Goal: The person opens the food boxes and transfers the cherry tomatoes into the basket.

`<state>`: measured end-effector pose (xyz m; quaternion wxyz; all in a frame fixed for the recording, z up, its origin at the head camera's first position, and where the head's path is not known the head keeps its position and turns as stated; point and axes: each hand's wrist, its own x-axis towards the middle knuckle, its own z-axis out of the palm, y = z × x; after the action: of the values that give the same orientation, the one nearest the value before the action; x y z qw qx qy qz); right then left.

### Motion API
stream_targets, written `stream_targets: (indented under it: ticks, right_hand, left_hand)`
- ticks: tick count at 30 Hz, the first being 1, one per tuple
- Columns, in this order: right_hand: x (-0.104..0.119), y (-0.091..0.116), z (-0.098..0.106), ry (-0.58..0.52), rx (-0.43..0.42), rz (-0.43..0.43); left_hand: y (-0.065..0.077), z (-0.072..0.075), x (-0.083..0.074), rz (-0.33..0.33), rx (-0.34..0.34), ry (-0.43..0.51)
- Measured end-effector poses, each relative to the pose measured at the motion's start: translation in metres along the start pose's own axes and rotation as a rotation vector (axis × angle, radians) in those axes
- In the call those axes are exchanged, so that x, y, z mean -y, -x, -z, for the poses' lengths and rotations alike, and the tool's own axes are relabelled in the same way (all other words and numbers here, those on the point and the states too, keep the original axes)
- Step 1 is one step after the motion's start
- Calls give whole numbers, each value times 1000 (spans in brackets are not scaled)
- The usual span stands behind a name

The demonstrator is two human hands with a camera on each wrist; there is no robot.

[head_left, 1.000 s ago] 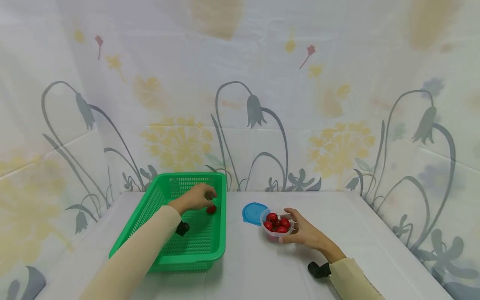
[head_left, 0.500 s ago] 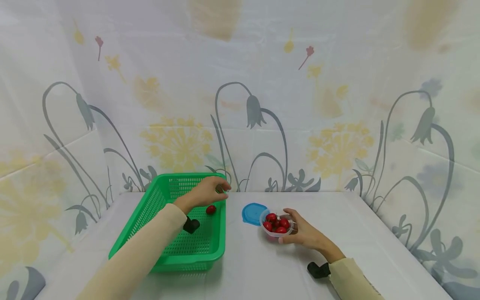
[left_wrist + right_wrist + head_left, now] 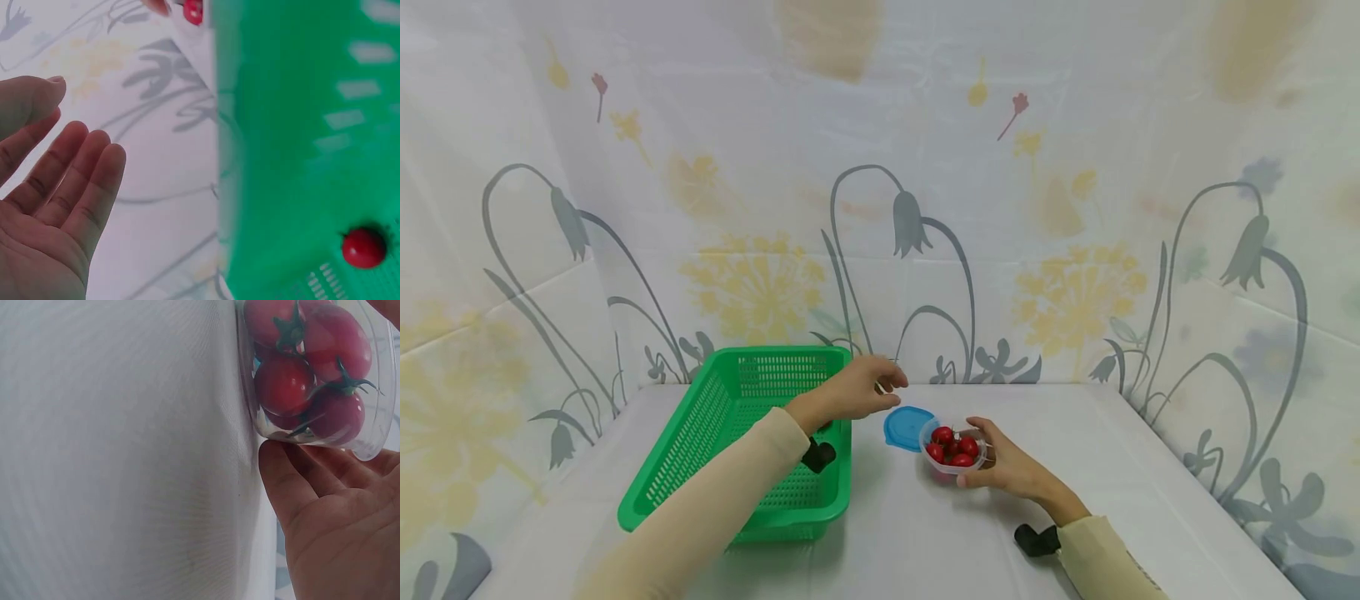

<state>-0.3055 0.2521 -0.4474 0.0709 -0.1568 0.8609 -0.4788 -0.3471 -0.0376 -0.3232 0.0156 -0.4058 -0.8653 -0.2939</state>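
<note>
My left hand (image 3: 865,390) hovers just past the right rim of the green basket (image 3: 647,492), its fingers loosely bent. In the left wrist view nothing shows between the thumb and fingers of that hand (image 3: 59,203). A single red cherry tomato (image 3: 364,247) lies on the basket floor; from the head it is hidden behind the left arm. My right hand (image 3: 1015,468) grips a small clear plastic container (image 3: 953,469) around its right side. Several cherry tomatoes (image 3: 284,384) with green stems fill it, seen through its wall in the right wrist view.
A blue lid (image 3: 907,427) lies on the white table just left of and behind the container. Behind the table hangs a flower-printed cloth (image 3: 1045,167). The basket's raised wall stands between its inside and the container.
My left hand has moved right, from over the tomato in the basket to beyond the rim, toward the blue lid. The tomato stayed behind. The right hand and container have not moved.
</note>
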Motion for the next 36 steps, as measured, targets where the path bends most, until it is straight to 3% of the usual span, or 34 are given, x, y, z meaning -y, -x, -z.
stream_targets:
  ticks: [11, 22, 29, 36]
  right_hand:
    - [-2, -1, 0, -19, 4, -6]
    - [-2, 2, 2, -22, 18, 9]
    - [-1, 2, 2, -31, 27, 24]
    - [-1, 1, 2, -38, 34, 30]
  left_hand:
    - [-18, -18, -22, 7, 63, -40]
    - [-37, -40, -38, -10, 178, -45]
    - [-44, -58, -38, 59, 259, -32]
    - [-47, -71, -33, 92, 291, -50]
